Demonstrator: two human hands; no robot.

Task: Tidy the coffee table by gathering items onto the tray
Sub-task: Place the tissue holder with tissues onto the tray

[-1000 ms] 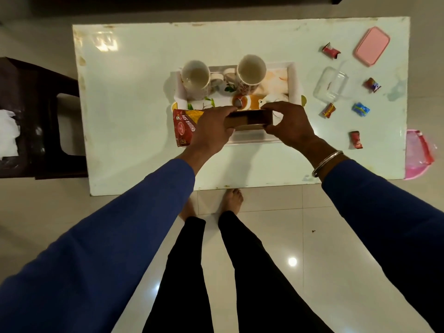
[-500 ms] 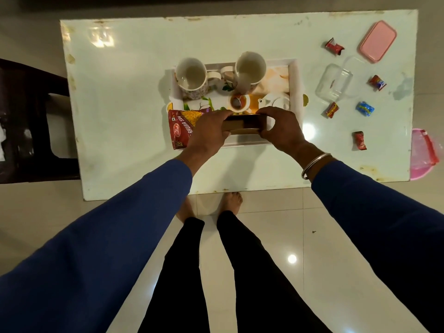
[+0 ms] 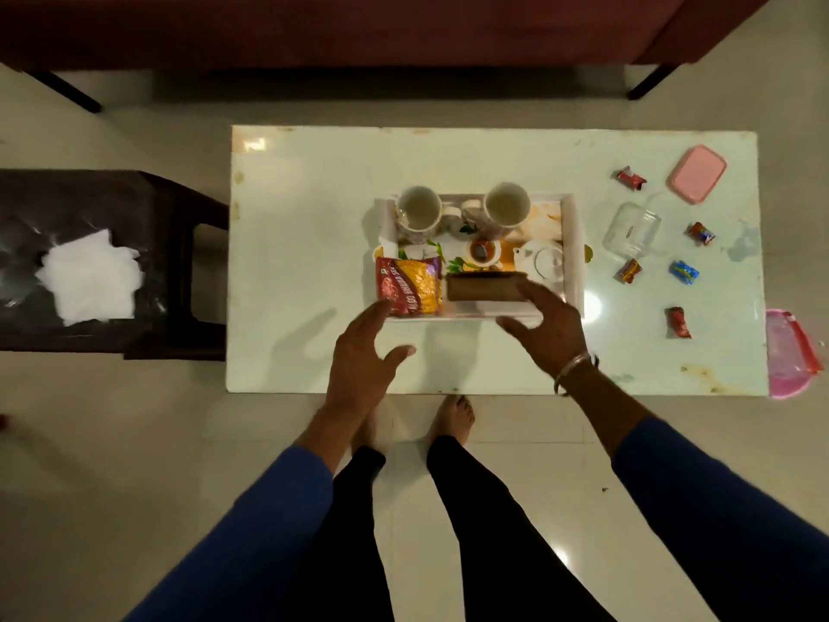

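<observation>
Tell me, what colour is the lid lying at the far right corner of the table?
The lid is pink, plain, with no pattern, seen in the head view.

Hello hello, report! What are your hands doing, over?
Left hand open, empty. Right hand open over tray edge. Brown box on tray. Candies left on table.

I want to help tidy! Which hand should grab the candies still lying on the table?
The right hand, probably. The candies all lie on the table's right side beyond the tray, while the left hand, also open, is farther away.
</observation>
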